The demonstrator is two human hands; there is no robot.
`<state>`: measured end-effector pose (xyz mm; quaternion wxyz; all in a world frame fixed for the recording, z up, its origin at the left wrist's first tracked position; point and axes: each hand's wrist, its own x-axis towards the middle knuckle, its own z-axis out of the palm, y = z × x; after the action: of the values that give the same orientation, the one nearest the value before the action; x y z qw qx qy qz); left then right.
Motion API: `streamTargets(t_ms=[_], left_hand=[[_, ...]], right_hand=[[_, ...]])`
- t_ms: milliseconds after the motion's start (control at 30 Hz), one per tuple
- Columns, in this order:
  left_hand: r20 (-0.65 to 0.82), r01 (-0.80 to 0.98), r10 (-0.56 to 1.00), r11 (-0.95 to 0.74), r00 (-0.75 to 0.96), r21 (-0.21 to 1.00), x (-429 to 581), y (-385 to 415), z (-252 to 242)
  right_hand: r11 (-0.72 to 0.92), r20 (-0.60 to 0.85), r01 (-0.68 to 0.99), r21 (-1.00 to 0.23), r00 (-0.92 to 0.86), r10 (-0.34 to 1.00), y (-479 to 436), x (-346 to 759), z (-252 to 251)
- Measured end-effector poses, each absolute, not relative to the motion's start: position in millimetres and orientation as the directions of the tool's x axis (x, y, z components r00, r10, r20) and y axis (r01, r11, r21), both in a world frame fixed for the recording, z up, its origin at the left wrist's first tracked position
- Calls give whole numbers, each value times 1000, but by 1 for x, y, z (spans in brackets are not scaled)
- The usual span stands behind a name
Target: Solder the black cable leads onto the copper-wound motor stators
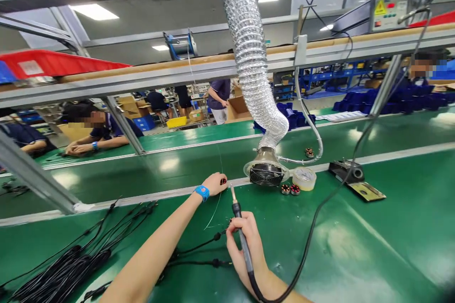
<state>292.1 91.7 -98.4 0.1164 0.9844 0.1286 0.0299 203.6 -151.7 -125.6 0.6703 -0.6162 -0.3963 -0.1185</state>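
Observation:
My right hand [250, 246] is closed around a soldering iron [244, 244] like a pen, its tip pointing up and away from me. Just left of that tip, my left hand [214, 183], with a blue band [202, 192] on the wrist, has its fingers closed on a small dark-and-red motor stator [223, 181], mostly covered by the fingers. A thin solder wire [214, 213] passes by the left hand and trails onto the green bench. Two similar wound stators [290, 190] lie to the right, beside a roll of clear tape [304, 178].
A fume fan [266, 175] on a silver duct [249, 52] hangs ahead. To the right sits a soldering iron stand [351, 175]; the iron's cord [314, 227] loops across. Black cables [67, 270] lie left. A wire spool [180, 46] rests on the shelf. Co-workers sit beyond.

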Motion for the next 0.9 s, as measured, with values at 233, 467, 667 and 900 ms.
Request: streamTargets(t_ms=[233, 467, 667, 900], left_hand=[[-74, 218, 218, -771, 973, 598, 279, 51, -99], [-159, 165, 210, -10, 965, 986, 271, 45, -91], [-144, 202, 397, -108, 907, 973, 259, 68, -105], [-5, 154, 593, -201, 806, 967, 252, 95, -126]], right_hand=[[246, 713, 674, -696, 611, 343, -154, 204, -125], [257, 705, 660, -706, 620, 345, -153, 206, -126], [260, 702, 655, -709, 626, 340, -154, 205, -123], [265, 706, 657, -705, 619, 343, -155, 204, -122]])
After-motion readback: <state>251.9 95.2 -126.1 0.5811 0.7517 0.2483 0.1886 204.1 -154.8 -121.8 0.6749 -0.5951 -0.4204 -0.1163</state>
